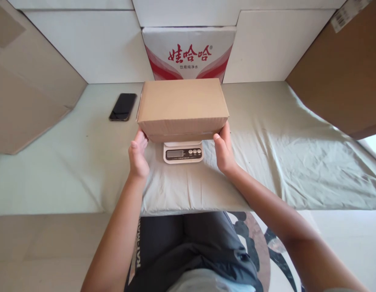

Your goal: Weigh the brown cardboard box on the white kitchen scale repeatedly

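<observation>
A closed brown cardboard box [182, 101] sits over a small white digital kitchen scale [183, 160], covering most of its weighing surface. The scale's grey display and round buttons show in front of the box; I cannot make out a reading. At the box's lower left side is my left hand [138, 156], its fingers partly hidden behind the side. My right hand [223, 150] grips the lower right corner, thumb on the front face. Whether the box rests on the scale or is held just above it, I cannot tell.
A black smartphone [123, 106] lies left of the box on the pale green cloth [255, 170]. Behind stands a white and red printed carton [189, 54] among white panels [84, 48]. Large brown cardboard pieces flank the left [29, 89] and right [337, 77].
</observation>
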The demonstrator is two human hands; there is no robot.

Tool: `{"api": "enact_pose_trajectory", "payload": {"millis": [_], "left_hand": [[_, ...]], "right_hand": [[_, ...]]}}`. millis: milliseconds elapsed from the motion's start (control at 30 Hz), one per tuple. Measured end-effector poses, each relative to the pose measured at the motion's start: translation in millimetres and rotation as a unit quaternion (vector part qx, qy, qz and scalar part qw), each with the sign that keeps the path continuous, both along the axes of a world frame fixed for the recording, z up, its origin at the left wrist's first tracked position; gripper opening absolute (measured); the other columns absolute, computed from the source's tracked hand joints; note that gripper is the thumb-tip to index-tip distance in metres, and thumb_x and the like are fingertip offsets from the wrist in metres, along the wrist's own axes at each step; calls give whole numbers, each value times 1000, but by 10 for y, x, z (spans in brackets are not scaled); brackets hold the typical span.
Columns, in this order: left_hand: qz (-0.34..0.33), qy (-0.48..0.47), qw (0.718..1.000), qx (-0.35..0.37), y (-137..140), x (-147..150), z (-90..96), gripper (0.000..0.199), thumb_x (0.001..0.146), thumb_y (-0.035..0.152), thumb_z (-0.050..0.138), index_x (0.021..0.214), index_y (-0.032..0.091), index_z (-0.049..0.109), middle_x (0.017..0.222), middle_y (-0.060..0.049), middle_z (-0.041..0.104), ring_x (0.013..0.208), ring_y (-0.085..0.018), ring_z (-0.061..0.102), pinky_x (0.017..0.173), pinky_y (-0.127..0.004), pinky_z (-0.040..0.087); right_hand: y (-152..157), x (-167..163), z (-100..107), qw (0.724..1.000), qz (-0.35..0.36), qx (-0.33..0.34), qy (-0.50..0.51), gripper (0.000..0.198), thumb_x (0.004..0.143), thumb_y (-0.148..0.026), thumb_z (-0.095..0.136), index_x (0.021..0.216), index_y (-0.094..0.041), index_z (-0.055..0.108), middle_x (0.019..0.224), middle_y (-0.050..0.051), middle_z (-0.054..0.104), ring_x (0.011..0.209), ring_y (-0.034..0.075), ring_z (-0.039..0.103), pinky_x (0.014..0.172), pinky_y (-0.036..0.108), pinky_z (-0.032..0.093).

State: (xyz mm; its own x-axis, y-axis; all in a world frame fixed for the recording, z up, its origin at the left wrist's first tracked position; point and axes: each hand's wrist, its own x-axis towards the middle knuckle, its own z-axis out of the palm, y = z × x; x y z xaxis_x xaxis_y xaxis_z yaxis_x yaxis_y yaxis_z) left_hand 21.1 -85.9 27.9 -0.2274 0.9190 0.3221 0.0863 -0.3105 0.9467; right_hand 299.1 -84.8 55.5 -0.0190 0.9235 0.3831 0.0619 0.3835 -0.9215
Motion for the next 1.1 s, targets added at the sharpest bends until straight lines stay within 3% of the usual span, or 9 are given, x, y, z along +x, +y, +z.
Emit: {"api": "enact_pose_trajectory", "payload": {"millis": [167,400,933,1100], "left_hand": [[-9,-7,1000,-6,-2,-5,-13,106,95,105,42,166,31,71,174,-14,67,175,-41,49,145,-58,38],[-20,-5,1000,-1,7,-20,-34,108,96,103,42,169,28,68,177,-17,63,177,-45,44,147,-65,33],[-7,4,1000,-6,-7,-26,-48,108,96,103,44,168,28,69,175,-17,66,175,-46,48,147,-64,34],[4,-11,999,33,-25,2,19,107,97,101,48,168,25,69,182,-15,59,177,-43,45,149,-58,31]], "right_hand": [[31,0,-35,1000,-3,-6,-4,94,99,-90,54,177,-39,36,187,7,51,180,35,40,155,61,29],[45,0,-98,1000,-10,-4,8,97,98,-90,54,178,-39,34,188,8,48,180,35,39,155,62,29],[71,15,-116,1000,-10,3,-12,95,100,-89,51,179,-39,31,186,7,51,179,36,41,153,60,32],[87,27,-136,1000,-21,12,11,96,100,-88,51,179,-38,31,192,6,42,183,34,34,154,60,30]]}}
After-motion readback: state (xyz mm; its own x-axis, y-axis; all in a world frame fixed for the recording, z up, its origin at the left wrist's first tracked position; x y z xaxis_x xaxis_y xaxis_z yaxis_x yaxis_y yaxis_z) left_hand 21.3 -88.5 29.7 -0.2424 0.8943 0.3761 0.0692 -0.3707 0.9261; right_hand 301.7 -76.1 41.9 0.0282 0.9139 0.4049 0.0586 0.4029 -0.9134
